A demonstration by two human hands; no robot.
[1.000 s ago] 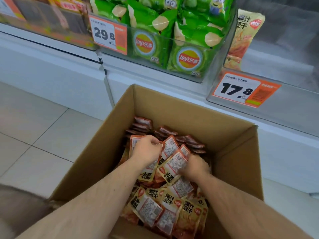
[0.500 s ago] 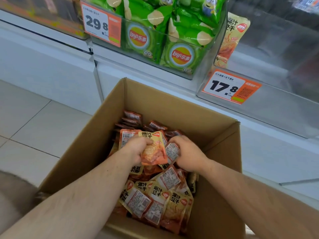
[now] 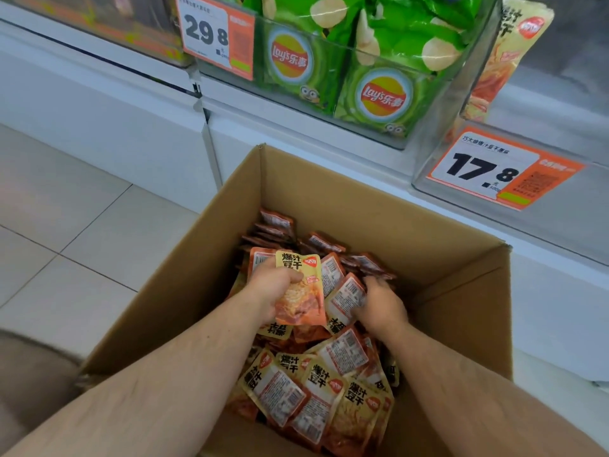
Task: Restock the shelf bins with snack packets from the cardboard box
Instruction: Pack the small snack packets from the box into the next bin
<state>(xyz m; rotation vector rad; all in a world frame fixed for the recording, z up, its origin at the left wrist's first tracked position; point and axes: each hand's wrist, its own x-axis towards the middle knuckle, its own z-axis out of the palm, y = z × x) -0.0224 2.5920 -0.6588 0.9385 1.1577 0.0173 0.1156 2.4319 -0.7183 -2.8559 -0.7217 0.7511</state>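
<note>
1. Cardboard box point(image 3: 329, 199): open at the top, standing on the tiled floor point(image 3: 66, 232) in front of the white shelf base point(image 3: 131, 127). It holds a loose heap of snack packets point(image 3: 313, 390), orange and yellow, some face up and some showing the white barcode label on the back.
2. Clear shelf bin point(image 3: 454, 94), above and behind the box: packed with green Lay's chip bags point(image 3: 382, 94) standing upright; small yellow cartoon figures are printed near the lower edges of the bags.
3. Second clear bin point(image 3: 425, 179), to the right of the first: one tall orange-and-yellow bag point(image 3: 494, 70) leans just behind the dividing wall; the rest of this bin's contents cannot be made out.
4. Left hand point(image 3: 273, 291): inside the box, its grip curled tight round a bundle of packets; the front packet point(image 3: 301, 291) stands upright, face to the camera, with further packets pressed behind it.
5. Right hand point(image 3: 379, 301): also inside the box, just beside the left, fingers curled down into the heap and gripping packets at its top; how many it holds cannot be told.
6. Writing: the packets bear the characters 爆汁豆干 and a red heart-shaped logo. The chip bags read "Lay's 乐事". An orange-bordered price tag point(image 3: 216, 34) on the first bin reads 29.8; the price tag on the second bin point(image 3: 497, 169) reads 17.8, with small Chinese print above it that is partly legible.
</note>
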